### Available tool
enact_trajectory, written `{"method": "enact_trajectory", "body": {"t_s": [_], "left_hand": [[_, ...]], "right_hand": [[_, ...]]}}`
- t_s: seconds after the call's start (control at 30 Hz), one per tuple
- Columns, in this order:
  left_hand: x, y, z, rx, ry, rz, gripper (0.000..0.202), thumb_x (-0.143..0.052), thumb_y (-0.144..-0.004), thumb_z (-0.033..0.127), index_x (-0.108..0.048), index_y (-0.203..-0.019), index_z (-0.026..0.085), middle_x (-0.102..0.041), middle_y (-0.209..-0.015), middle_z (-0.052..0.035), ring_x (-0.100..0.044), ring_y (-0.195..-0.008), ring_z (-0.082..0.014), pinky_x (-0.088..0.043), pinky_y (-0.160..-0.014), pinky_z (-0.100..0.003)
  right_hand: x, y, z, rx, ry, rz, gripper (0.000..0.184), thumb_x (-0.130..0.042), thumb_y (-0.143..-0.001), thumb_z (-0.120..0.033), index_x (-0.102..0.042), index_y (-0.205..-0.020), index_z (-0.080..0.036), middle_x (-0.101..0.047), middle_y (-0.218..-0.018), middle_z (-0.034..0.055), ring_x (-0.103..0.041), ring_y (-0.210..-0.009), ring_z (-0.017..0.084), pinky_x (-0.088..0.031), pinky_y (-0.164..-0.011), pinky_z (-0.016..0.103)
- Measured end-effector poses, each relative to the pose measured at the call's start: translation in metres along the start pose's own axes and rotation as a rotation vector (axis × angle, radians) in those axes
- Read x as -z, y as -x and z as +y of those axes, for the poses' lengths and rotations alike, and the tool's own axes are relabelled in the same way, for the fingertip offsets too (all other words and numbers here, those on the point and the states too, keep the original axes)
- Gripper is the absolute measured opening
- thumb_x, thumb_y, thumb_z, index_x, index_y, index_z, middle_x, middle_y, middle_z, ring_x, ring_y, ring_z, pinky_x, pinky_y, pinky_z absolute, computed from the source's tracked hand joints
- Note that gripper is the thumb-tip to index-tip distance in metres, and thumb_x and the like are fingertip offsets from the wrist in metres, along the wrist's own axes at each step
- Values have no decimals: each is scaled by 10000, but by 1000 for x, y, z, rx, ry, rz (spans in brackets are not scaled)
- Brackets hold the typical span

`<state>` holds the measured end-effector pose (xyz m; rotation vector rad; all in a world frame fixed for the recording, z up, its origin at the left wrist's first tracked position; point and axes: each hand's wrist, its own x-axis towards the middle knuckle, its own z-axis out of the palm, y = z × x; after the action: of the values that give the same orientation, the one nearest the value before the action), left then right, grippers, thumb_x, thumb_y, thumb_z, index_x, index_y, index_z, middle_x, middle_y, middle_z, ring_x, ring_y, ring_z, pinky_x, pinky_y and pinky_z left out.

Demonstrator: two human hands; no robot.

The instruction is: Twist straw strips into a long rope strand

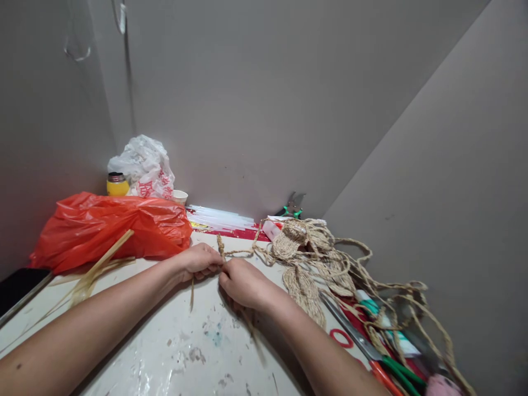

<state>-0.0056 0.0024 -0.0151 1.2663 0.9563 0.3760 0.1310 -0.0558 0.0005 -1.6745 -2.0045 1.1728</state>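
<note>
"Where was the braid (pixel 220 246) when you looked?"

"Just right of the red bag (pixel 111 220), pointing away from me out of my fingertips, with cord (pixel 239 253) running off it farther rightward."

"And your grip?"

"Narrow on both sides. My left hand (pixel 201 259), just right of the bag, and my right hand (pixel 245 283), farther right, met with fingers curled around the braid's near end. I couldn't tell which finger pressed where; the knuckles hid it. One strand (pixel 192 294) hung below the left hand, and another, blurred, came from under the right."

"How much room did you have?"

"Mostly on my side of the bag, where stained white tabletop (pixel 165 341) spread between my forearms. The bag's right edge sat near my left wrist, and straw (pixel 111 250) crossed its front. Behind the bag rose the back wall (pixel 247 110)."

"And rightward?"

"Tight. Well right of the bag, a tangled heap (pixel 291 242) and scissors (pixel 358 338) bordered my right forearm, with the side wall (pixel 454 220) beyond."
</note>
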Motion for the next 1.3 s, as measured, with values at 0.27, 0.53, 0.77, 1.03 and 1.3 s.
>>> {"method": "enact_trajectory", "body": {"t_s": [0.27,0.53,0.77,1.03,1.3], "left_hand": [[9,3,8,18,114,-128,279,-661,-585,310,-415,-578,177,-242,-412,111,-128,-351,-11,-20,-405,-220],[12,1,6,-12,120,-178,286,-647,-640,319,-401,-611,176,-257,-472,104,-138,-383,-12,-39,-405,-207],[10,3,5,-68,-122,-94,207,-587,-695,341,-483,-649,169,-287,-434,94,-195,-364,-41,-100,-393,-217],[6,11,11,-197,-776,168,144,-512,-726,227,-528,-600,160,-439,-523,46,-382,-520,-94,-271,-501,-217],[-10,31,29,-218,-975,291,229,-563,-689,248,-442,-505,187,-477,-539,-29,-494,-601,-180,-330,-578,-264]], "right_hand": [[32,4,0,82,-201,95,247,-484,-808,-238,-508,-572,-171,-554,-513,-7,-480,-434,97,-350,-426,197],[10,-28,19,-45,-434,54,323,-375,-907,-363,-513,-686,-172,-534,-501,-26,-401,-347,65,-290,-350,179],[18,-28,26,-112,-543,-153,353,-451,-854,-434,-436,-596,-193,-311,-365,-98,-181,-287,41,-128,-283,168],[9,-31,26,-213,-808,-132,203,-494,-776,-250,-437,-593,-184,-294,-367,-105,-123,-300,28,-65,-300,152],[0,-27,13,-242,-900,-18,216,-442,-782,-208,-427,-568,-179,-258,-346,-110,-114,-307,30,-70,-306,145]]}}
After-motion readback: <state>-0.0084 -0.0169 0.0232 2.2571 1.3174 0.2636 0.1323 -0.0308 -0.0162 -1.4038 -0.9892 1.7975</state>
